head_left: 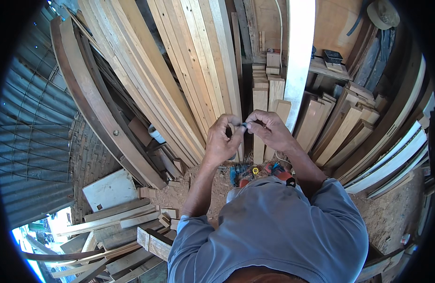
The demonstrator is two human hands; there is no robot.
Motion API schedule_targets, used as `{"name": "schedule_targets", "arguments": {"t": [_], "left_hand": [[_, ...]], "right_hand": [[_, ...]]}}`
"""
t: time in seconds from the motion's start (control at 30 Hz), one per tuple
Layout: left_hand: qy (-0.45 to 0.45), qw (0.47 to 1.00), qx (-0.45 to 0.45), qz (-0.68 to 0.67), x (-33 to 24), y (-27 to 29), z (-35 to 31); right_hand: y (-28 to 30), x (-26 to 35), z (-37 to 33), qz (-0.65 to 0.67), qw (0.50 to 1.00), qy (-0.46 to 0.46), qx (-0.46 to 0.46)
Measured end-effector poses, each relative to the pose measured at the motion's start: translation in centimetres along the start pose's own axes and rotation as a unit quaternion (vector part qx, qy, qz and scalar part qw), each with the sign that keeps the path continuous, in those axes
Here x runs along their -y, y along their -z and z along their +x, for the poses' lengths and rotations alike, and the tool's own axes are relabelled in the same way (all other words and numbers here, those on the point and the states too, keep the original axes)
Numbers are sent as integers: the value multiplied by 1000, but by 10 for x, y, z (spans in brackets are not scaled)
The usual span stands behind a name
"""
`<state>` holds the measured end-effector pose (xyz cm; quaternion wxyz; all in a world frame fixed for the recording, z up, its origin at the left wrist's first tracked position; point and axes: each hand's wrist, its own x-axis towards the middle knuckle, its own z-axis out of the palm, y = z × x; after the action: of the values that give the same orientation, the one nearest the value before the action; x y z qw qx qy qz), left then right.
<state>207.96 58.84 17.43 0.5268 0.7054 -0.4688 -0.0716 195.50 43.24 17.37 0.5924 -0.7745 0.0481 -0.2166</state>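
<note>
Both of my hands are raised in front of my chest, with their fingertips meeting. My left hand [223,142] is closed in a pinch at the left side of a small dark bluish thing [245,125]. From the other side, the bent thumb and fingers of my right hand [273,132] grip the same thing. It is too small and too covered by fingers for me to tell its kind. Behind and below the hands stand long light wooden boards [194,61] and shorter wood pieces [261,101].
Tall boards lean on the left beside a dark curved plank [85,89]. A long white board [297,56] rises to the right. Wood offcuts [118,221] lie in a heap at lower left. Blue and red tools [236,173] sit on the sawdust floor by my feet.
</note>
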Motion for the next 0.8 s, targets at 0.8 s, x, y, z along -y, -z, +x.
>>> {"name": "schedule_targets", "arguments": {"t": [0.8], "left_hand": [[-117,983,35,138,-15,-3,12]], "right_hand": [[4,-10,-4,-47,998,-44,-29]]}}
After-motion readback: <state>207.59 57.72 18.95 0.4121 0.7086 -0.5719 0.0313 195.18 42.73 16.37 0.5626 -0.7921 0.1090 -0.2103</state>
